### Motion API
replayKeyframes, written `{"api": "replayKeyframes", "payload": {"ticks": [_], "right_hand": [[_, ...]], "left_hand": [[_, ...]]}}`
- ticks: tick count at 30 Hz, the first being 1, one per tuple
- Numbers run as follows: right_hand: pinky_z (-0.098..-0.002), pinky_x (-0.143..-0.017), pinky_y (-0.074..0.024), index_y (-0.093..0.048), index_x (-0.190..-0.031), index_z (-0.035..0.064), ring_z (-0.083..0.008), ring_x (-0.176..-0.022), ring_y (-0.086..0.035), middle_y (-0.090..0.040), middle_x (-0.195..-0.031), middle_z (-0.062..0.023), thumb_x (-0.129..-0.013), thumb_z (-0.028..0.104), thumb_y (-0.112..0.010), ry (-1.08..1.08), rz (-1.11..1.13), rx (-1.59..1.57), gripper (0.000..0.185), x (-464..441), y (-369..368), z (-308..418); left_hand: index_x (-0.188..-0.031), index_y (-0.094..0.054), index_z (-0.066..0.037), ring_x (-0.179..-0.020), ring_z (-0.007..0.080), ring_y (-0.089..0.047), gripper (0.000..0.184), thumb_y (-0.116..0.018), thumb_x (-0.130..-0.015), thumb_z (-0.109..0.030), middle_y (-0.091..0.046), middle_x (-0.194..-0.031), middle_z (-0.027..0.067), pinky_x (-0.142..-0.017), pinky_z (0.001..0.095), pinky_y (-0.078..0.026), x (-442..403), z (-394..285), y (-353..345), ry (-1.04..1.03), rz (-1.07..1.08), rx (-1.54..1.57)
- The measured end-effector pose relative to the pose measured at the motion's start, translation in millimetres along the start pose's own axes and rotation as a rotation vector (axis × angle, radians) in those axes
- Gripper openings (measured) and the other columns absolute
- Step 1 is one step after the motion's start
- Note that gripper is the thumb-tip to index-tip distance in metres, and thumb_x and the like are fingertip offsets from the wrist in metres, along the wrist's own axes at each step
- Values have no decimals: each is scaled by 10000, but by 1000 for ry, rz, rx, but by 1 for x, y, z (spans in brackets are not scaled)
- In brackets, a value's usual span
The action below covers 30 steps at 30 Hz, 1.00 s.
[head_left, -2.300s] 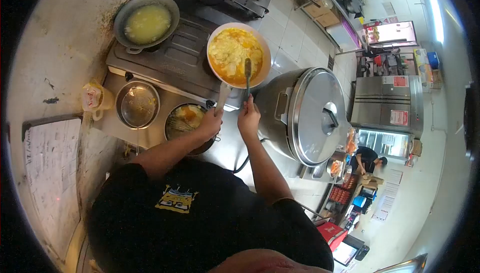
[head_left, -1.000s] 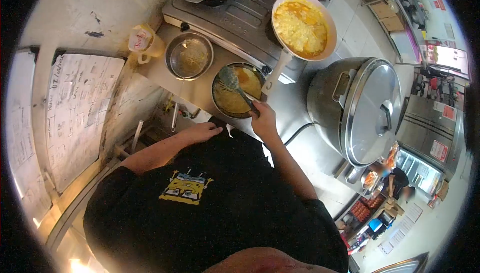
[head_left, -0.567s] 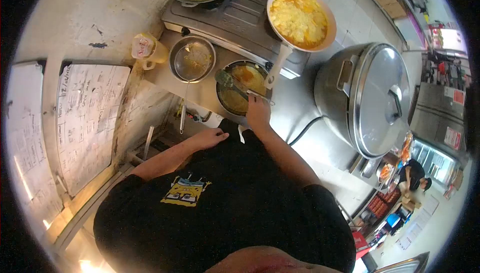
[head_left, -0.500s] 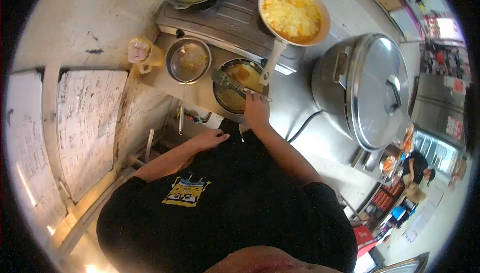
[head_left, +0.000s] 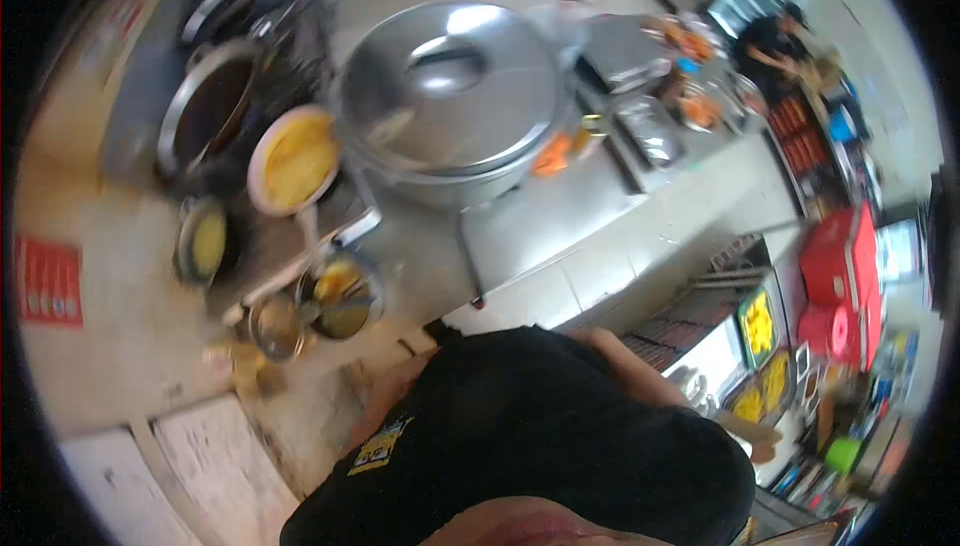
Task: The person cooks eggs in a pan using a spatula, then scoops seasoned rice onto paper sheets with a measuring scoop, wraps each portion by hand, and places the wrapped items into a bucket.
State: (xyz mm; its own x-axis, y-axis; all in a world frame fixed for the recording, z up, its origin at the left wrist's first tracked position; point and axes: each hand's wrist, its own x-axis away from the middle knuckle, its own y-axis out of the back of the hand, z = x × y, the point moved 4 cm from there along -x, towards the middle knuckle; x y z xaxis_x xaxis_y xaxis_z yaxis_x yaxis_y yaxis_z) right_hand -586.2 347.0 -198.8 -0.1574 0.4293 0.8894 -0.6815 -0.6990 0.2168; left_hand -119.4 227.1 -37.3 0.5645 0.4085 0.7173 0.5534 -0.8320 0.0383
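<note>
Both of my hands are out of sight behind the black shirt [head_left: 540, 416]; only my left forearm [head_left: 385, 401] and right forearm [head_left: 640, 376] show at its sides. In front of me a dark pan [head_left: 368, 318] holds yellow and orange food, with a spatula [head_left: 350, 301] lying across it. Beside it is a strainer [head_left: 276, 328]. A pale frying pan [head_left: 258, 171] with cooked egg sits on the stove, its handle [head_left: 308, 226] towards me.
A big lidded pot [head_left: 450, 96] stands on the steel counter [head_left: 530, 236]. At left are a wok [head_left: 170, 136] and a small pan [head_left: 208, 241]. On the right are yellow-food trays [head_left: 760, 331] and a red cooler [head_left: 835, 256]. Another person [head_left: 770, 46] works at the far right.
The view has swung to the right. My right hand has left the spatula, which stays in the dark pan, and is now hidden; my left hand has also dropped from sight.
</note>
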Motion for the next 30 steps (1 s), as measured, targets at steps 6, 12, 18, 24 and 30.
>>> {"api": "replayKeyframes", "payload": {"ticks": [6, 12, 18, 24, 30], "right_hand": [[-430, -807, -605, -714, -1197, 43, -277, -939, -710, -728, -1150, -142, -908, 387, -732, -155, 474, -281, 449, 50, 24, -89], [-445, -900, -575, -711, -1202, 72, -246, -1053, -679, -653, -1318, -106, -907, 187, -729, -251, 698, -168, 317, -19, 15, -184], [-422, -810, -565, -652, -1297, 98, -246, -998, -688, -670, -1286, -122, -887, 224, -721, -100, 376, -554, 434, 50, 68, -217], [-400, -720, -555, -594, -1392, 125, -245, -942, -697, -686, -1254, -139, -867, 261, -712, -96, 152, -855, 555, 96, 156, -330], [-377, -630, -545, -535, -1487, 152, -244, -887, -706, -703, -1222, -155, -847, 298, -703, -142, -81, -1031, 678, 166, 239, -415]], "left_hand": [[-1406, -569, -46, -1131, 230, -609, 457, -503, -1055, -331, -653, -1295, 120, -992, 377, -478, -125, -94, -77, -65, 197, -8], [-1414, -571, -58, -1107, 175, -606, 405, -519, -1061, -252, -652, -1299, 78, -982, 343, -482, -216, -184, -137, -105, 332, -142], [-1359, -643, -70, -1110, 195, -640, 434, -627, -1002, -317, -693, -1261, 111, -980, 393, -492, -300, -269, -183, -89, 556, -177], [-1346, -651, -63, -1148, 233, -647, 517, -617, -985, -431, -691, -1277, 150, -1015, 407, -479, -436, -402, -248, 36, 758, -561], [-1333, -660, -55, -1186, 271, -654, 612, -608, -968, -544, -688, -1293, 189, -1050, 421, -465, -543, -635, -420, -19, 1170, -1628]]}}
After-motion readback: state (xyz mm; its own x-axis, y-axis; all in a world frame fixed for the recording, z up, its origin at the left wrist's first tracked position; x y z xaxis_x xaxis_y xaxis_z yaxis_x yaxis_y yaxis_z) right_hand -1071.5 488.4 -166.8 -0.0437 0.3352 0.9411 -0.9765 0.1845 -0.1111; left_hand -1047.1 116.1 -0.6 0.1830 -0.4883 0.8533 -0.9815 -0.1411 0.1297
